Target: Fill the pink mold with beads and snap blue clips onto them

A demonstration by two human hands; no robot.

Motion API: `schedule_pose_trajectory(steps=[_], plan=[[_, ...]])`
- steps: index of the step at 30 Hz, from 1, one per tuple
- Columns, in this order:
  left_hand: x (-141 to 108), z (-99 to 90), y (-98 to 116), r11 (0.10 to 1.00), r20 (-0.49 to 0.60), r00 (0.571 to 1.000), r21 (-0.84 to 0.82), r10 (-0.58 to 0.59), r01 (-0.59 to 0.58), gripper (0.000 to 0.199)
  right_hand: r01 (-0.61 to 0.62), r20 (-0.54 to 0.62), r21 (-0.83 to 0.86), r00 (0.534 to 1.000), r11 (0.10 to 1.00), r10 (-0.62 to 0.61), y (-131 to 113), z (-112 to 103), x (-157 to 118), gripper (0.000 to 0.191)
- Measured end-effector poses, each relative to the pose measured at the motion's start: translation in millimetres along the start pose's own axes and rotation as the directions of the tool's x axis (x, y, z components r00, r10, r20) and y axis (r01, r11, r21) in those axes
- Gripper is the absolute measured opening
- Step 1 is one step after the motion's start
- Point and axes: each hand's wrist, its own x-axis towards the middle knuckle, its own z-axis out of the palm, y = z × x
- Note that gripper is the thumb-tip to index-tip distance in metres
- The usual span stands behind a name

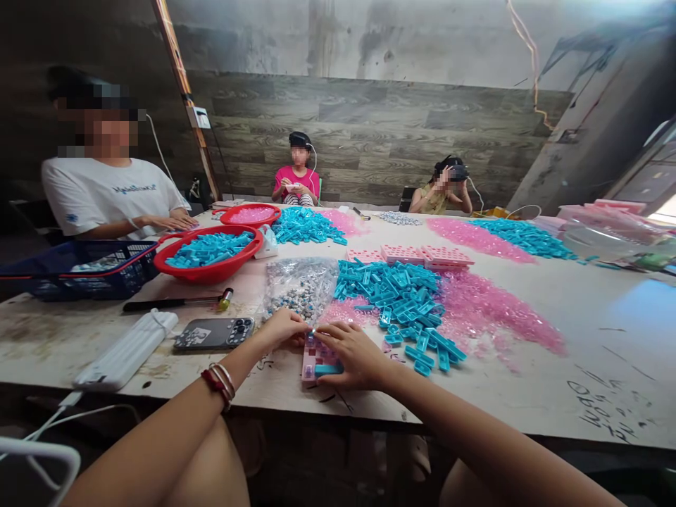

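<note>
A pink tray with square compartments (309,364) lies near the table's front edge between my hands. Closed at its far left corner, my left hand (286,328) has its fingertips pinched together; whatever is in them is too small and covered to make out. My right hand (355,354) rests across the tray's right side, fingers stretched and apart, fingertips close to the left ones. Beside its thumb, a blue plastic piece (328,369) sits in the tray. Just beyond are a heap of blue pieces (393,289), pink clear bits (493,310) and a bag of small metallic parts (300,289).
Stacked pink trays (404,254) stand behind the blue heap. Left of my hands lie a phone (214,334), a white power bank (127,351) and a black-handled hammer (177,303). Further off are a red colander (208,252), a dark blue basket (84,271) and three people seated around the table.
</note>
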Motion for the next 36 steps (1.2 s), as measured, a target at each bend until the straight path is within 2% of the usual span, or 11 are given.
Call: schedule_pose_trajectory(steps=[6,13,20,24,27,29,30,32,33,34,36], plan=[[4.8,-2.7,-1.3,0.995,0.065,0.997,-0.094,0.037,-0.031,0.033,-0.011,-0.034,0.036,0.999,0.999,0.012,1.6,7.3,4.6,0.085],[6.8,-1.2,-4.4,0.993,0.06,0.992,-0.052,0.113,-0.11,0.032,-0.01,-0.081,0.068,0.997,0.998,0.016,2.3,9.7,7.9,0.074],[5.9,-1.9,-7.5,0.997,0.085,0.996,-0.076,0.038,-0.032,0.037,0.001,-0.094,0.09,0.996,0.996,0.008,2.6,8.8,13.1,0.064],[3.1,0.6,-3.1,0.999,0.035,0.998,-0.013,0.042,-0.042,0.035,-0.004,-0.083,0.087,0.996,0.996,0.012,-1.2,6.7,14.9,0.066],[-0.9,-3.4,3.6,0.988,0.036,0.995,0.122,0.091,-0.095,0.031,0.003,-0.043,0.106,0.999,0.994,0.001,2.9,-1.4,12.1,0.063],[-2.4,-11.0,7.2,0.942,-0.059,0.979,0.288,0.195,-0.171,0.029,-0.019,-0.027,0.139,0.999,0.99,0.023,15.6,-10.6,5.0,0.051],[-2.2,-15.6,8.3,0.896,-0.133,0.951,0.391,0.279,-0.209,0.027,-0.058,-0.035,0.148,0.997,0.987,0.064,25.5,-15.7,-0.6,0.045],[0.4,-24.3,8.5,0.775,-0.238,0.864,0.586,0.443,-0.236,0.024,-0.213,-0.09,0.113,0.971,0.971,0.223,50.5,-25.2,-14.9,0.04],[2.8,-27.3,7.6,0.716,-0.237,0.836,0.656,0.494,-0.237,0.024,-0.312,-0.113,0.071,0.941,0.947,0.319,64.2,-29.0,-22.9,0.037],[5.7,-29.2,6.3,0.668,-0.21,0.83,0.705,0.517,-0.238,0.026,-0.401,-0.123,0.031,0.907,0.915,0.402,77.4,-31.7,-30.6,0.034],[12.5,-29.1,2.9,0.603,-0.138,0.847,0.76,0.514,-0.242,0.031,-0.498,-0.099,0.004,0.863,0.867,0.496,99.4,-34.1,-43.5,0.036]])
